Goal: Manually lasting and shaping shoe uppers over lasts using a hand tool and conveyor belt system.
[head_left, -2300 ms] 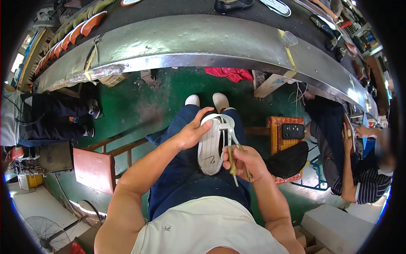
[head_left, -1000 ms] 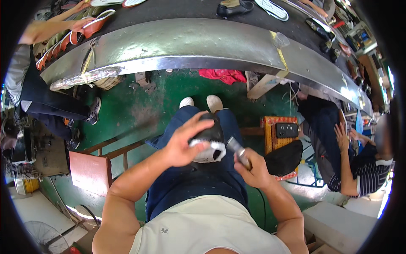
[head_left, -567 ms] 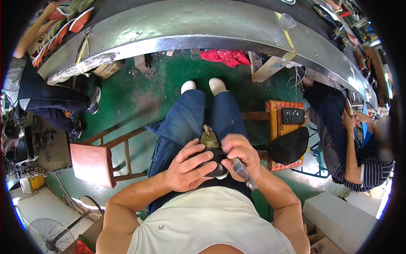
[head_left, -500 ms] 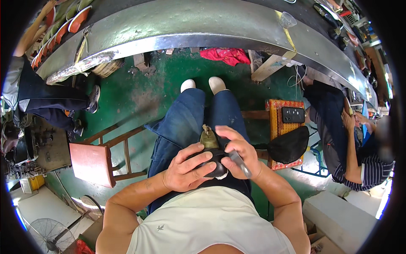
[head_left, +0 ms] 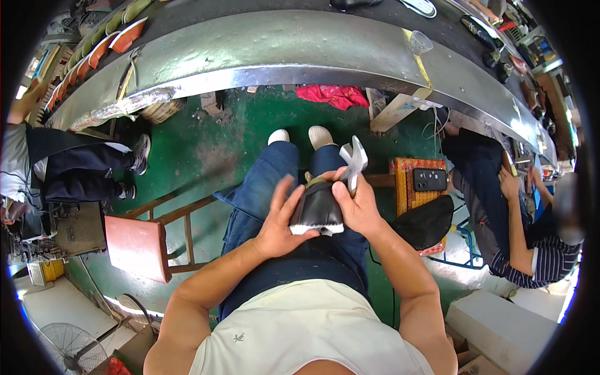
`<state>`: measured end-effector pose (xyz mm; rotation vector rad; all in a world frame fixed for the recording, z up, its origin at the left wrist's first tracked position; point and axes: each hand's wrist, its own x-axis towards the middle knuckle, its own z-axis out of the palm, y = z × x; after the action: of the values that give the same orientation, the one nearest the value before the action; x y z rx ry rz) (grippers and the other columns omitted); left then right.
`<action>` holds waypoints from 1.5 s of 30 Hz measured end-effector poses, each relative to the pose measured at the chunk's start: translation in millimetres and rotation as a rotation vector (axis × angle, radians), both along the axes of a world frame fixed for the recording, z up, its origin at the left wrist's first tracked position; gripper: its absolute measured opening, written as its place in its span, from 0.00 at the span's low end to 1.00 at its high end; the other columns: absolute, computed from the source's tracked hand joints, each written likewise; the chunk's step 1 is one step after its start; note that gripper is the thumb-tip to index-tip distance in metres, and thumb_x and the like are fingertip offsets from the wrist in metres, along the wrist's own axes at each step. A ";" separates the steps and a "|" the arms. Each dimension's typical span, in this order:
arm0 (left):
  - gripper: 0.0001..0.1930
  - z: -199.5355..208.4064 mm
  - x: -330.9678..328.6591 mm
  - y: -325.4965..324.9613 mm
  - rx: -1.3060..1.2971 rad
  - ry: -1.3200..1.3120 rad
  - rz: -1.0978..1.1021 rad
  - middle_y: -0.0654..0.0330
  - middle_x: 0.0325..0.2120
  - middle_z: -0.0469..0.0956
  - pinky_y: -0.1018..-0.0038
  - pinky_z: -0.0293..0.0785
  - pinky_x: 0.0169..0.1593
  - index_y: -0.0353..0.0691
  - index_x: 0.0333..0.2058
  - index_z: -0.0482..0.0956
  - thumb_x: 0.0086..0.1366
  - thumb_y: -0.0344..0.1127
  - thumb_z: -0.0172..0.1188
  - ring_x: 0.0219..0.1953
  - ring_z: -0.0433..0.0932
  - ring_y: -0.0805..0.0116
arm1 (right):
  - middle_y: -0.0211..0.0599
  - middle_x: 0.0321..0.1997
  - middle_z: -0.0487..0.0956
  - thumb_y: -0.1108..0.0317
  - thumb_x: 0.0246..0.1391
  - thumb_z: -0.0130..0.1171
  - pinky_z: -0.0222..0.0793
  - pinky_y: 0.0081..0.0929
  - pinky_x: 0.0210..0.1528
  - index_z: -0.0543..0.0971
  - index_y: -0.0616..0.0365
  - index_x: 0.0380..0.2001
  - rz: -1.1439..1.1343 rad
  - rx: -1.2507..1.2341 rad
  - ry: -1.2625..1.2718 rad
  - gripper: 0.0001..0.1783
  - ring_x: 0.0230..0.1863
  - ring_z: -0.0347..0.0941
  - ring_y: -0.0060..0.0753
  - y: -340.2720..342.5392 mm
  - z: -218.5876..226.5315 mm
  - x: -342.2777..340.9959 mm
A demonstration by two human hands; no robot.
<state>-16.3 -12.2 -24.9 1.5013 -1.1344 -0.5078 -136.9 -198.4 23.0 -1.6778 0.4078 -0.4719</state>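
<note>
Over my lap is a black shoe upper [head_left: 319, 209] stretched on a last, its white lower edge toward my body and an olive-green part at its far end. My left hand [head_left: 278, 222] grips it from the left, thumb along the white edge; its upper fingers are smeared by motion. My right hand [head_left: 359, 209] is closed round silver metal pincers [head_left: 354, 161], whose forked head points up and away from me. The right thumb and fingers also press against the right side of the upper. The pincers' lower part is hidden in the hand.
A metal-edged workbench [head_left: 250, 72] curves across the front. Left stands a stool with a brown seat [head_left: 137, 247]; right, a woven-topped stool [head_left: 403, 200] bears a phone [head_left: 430, 179] and a black pad [head_left: 425, 222]. People sit at either side. Red cloth [head_left: 334, 95] lies under the bench.
The shoe upper has tipped so its white edge shows toward me. The pincers have swung from pointing toward my body to pointing away. My left hand has moved to the upper's left side.
</note>
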 end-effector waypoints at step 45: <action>0.47 -27.0 24.4 -1.7 0.507 0.959 -0.463 0.51 0.74 0.52 0.68 0.50 0.74 0.39 0.76 0.34 0.68 0.35 0.56 0.74 0.54 0.63 | 0.63 0.42 0.78 0.67 0.60 0.59 0.72 0.51 0.50 0.73 0.71 0.42 0.731 -0.434 0.933 0.15 0.47 0.77 0.64 -8.7 49.9 -29.6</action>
<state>8.0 -13.9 -51.9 1.1234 -0.5697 -1.7163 -166.5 -207.1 72.9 -2.2486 0.3237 0.8563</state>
